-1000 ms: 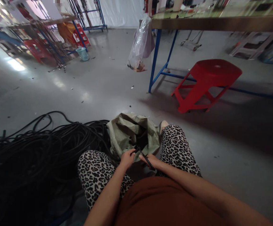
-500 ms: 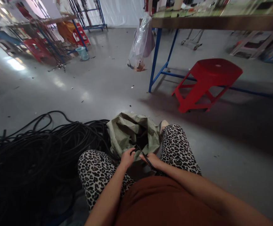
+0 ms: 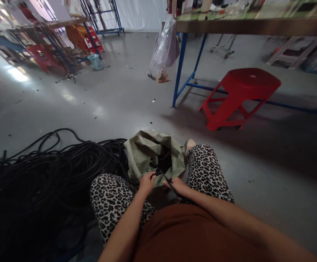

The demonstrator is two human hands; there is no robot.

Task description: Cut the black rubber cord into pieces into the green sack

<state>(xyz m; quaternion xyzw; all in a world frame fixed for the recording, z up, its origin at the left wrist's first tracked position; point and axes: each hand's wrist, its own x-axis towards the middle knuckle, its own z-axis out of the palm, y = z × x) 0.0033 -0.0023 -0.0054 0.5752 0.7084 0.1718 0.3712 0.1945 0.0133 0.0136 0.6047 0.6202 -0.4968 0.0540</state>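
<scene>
Left hand [image 3: 147,183] — thumb and fingertips pinched on a short piece of black cord [image 3: 157,174], held over the near rim of the sack. Whether the piece runs on into the sack cannot be told.

Right hand [image 3: 178,186] — fingers wrapped around dark-handled scissors [image 3: 172,186], slanted with the tip toward the upper left, close to the cord in the left hand. Blade opening too small to tell.

Sack [image 3: 142,149], olive-green, mouth wide and crumpled, standing on the floor [image 3: 120,91] between the knees; dark contents inside, not distinguishable.

Heap of black cord [image 3: 93,160], loosely looped, on the floor at the left, its right end against the left edge of the sack; lower part lost in shadow.

Leopard-print trousers [image 3: 206,171], both knees bent, one on each side of the near part of the sack. Pale shoe [image 3: 190,144], just beside the right edge of the sack. Rust-brown top [image 3: 191,236], at the bottom edge of the view.

Red plastic stool [image 3: 239,85], beyond the right knee, in front of the workbench.

Workbench [image 3: 246,27], blue-legged, its top strewn with small items. Clear plastic bag [image 3: 161,51], hanging at the near left corner of the workbench, reddish-brown scraps in its bottom.

Light-blue wastebasket [image 3: 96,62], on the floor at the upper left, beside a blue table leg.
</scene>
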